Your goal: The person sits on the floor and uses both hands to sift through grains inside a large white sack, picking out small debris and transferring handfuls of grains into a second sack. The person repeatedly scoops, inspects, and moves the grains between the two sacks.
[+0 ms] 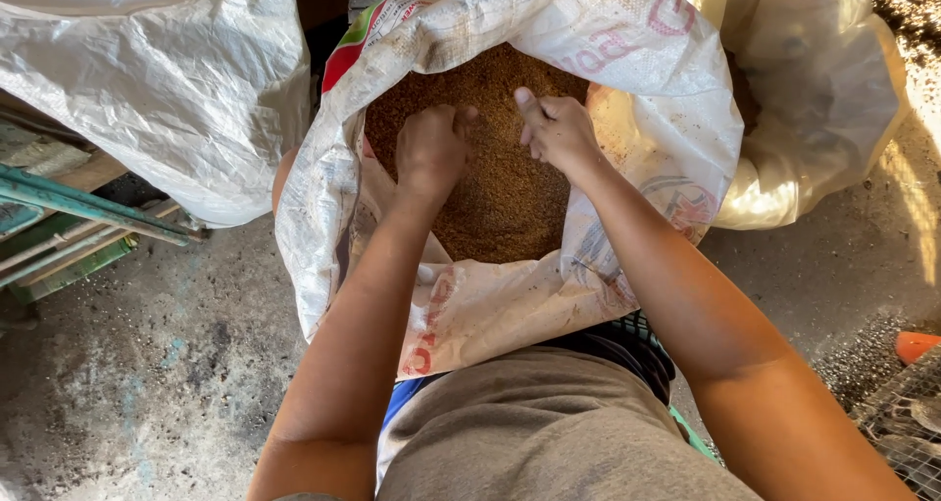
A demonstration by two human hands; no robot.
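- An open white woven sack (510,295) stands in the middle, its mouth rolled back.
- Brown grain (500,187) fills it, lying under and around both hands.
- A second white sack (186,79) sits far left; a yellowish bag (814,99) far right.
- The right hand (557,128) rests on the grain, fingers loosely curled, pinching some.
- The left hand (429,148) is clenched, its fingers dug into the grain.

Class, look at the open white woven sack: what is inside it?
The sack holds brown grain, with the left hand and right hand in it. Its depth and bottom are hidden.
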